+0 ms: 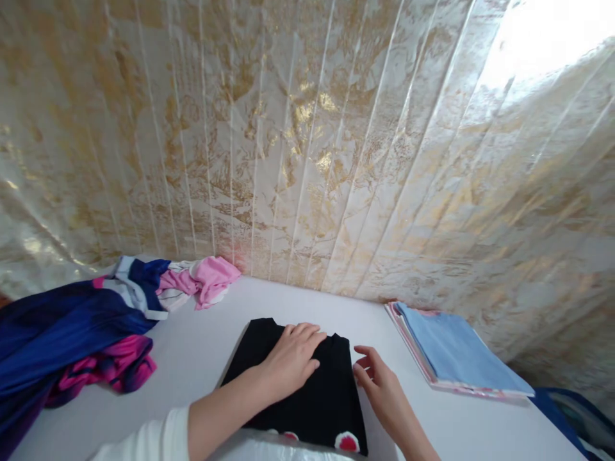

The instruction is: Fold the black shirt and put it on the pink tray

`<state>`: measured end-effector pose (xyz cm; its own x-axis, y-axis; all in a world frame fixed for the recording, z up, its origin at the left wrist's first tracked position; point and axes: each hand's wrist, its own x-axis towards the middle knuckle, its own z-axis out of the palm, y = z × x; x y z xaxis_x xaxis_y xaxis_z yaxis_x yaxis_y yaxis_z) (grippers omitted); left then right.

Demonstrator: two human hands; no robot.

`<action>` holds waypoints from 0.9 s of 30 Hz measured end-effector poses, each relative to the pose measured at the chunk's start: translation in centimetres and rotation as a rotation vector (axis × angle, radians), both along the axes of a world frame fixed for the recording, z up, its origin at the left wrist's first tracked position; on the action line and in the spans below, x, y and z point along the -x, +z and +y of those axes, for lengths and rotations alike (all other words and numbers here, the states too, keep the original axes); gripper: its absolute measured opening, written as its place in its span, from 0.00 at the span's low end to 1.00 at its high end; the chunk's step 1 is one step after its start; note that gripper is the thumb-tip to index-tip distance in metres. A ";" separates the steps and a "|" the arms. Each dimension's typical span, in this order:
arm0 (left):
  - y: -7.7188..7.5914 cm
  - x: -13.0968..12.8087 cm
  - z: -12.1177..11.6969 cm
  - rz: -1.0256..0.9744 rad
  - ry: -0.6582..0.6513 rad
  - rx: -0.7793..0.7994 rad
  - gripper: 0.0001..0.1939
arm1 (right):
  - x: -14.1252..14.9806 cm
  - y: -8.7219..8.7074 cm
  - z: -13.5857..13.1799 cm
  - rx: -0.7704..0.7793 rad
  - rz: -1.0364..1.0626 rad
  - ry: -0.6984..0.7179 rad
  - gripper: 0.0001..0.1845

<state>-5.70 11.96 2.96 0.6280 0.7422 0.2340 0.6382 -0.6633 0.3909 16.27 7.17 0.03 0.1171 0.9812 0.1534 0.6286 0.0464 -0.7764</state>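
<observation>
White surface (187, 362) lies under the black garment (321, 403), which sits folded in front of you. Your left hand (292, 358) rests spread on it, pressing rather than grasping; your right hand (382, 387), loosely curled and holding nothing, is at its right edge, though whether it touches you cannot tell. Expect light, soft, floppy cloth that creases easily; its side edges look the best hold, with a palm steadying the layers. Outward, loose clothes (72, 326) heap to your left and a folded stack (471, 352) sits right.
</observation>
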 end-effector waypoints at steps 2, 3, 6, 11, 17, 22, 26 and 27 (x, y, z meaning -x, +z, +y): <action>0.0 -2.7 1.7 -0.022 -0.032 0.019 0.18 | 0.8 0.1 -0.4 0.015 0.014 0.014 0.18; -0.1 -3.9 2.5 -0.018 -0.033 0.032 0.15 | 1.0 0.2 -0.8 0.023 0.015 0.018 0.18; -0.8 -6.5 4.2 -0.013 -0.022 0.061 0.11 | 1.1 -0.1 -2.3 0.060 0.046 0.022 0.19; -2.4 -7.5 4.7 -0.038 0.000 0.093 0.08 | 0.3 -1.8 -5.7 0.107 0.205 -0.002 0.20; -3.1 -7.4 4.6 -0.084 0.026 0.072 0.06 | 0.7 -2.1 -7.1 0.209 0.227 0.000 0.21; -3.2 -7.6 4.7 -0.093 0.028 0.068 0.08 | 1.6 -3.0 -6.4 0.203 0.359 -0.058 0.26; -3.2 -7.8 5.0 -0.069 0.063 0.068 0.09 | 1.4 -3.6 -6.2 0.205 0.313 -0.012 0.17; -3.1 -7.8 5.0 -0.056 0.075 0.069 0.09 | 1.2 -3.4 -6.2 0.214 0.287 0.004 0.15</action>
